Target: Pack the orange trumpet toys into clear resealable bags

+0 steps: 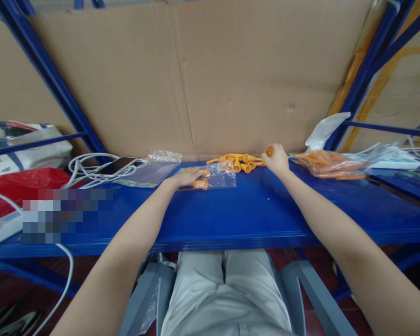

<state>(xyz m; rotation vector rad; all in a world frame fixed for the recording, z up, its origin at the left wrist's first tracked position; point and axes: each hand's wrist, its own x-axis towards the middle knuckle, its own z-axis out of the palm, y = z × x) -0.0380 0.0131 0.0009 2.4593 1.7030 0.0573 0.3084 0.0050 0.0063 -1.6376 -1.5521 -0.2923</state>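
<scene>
My left hand (190,177) is closed over the left part of a clear plastic bag (224,181) that lies on the blue shelf. Inside the bag, orange plastic pieces (200,184) with flared round ends show beside my fingers. A small pile of the same orange pieces (238,162) sits at the back, between my two hands. To the right of that pile, my right hand (278,159) grips one orange plastic piece (269,151), its round end poking out at the top of the fist. The rest of that piece is mostly hidden by the fingers.
Left of the bag lie a flat clear bag (145,175), a phone (117,165) and coiled white cables (87,165). A filled bag of orange pieces (331,163) is at right. Cardboard (231,79) closes the back; blue posts (52,74) flank the shelf (238,214).
</scene>
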